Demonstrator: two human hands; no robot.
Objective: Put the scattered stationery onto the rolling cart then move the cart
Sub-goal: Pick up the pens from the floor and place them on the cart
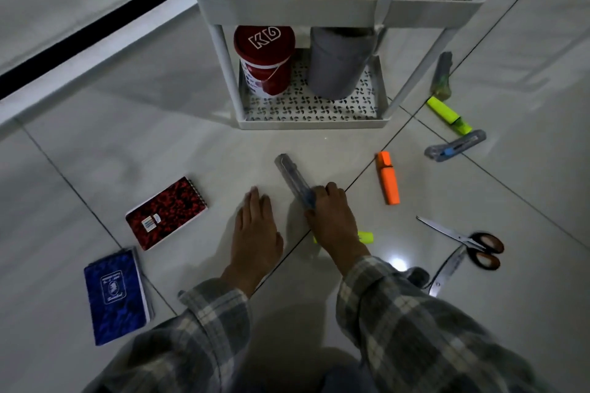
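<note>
A yellow highlighter [366,237] lies mostly hidden under the right hand [332,217], whose grip is clenched around a grey utility knife [293,180] at frame centre. The left hand [255,230] rests flat and released on the floor [111,143]. Around them: red notebook [166,213], blue notebook [116,295], orange highlighter [388,177], scissors [466,241]. The cart [306,9], top cut off, holds a red tub [265,59] on its lower shelf.
</note>
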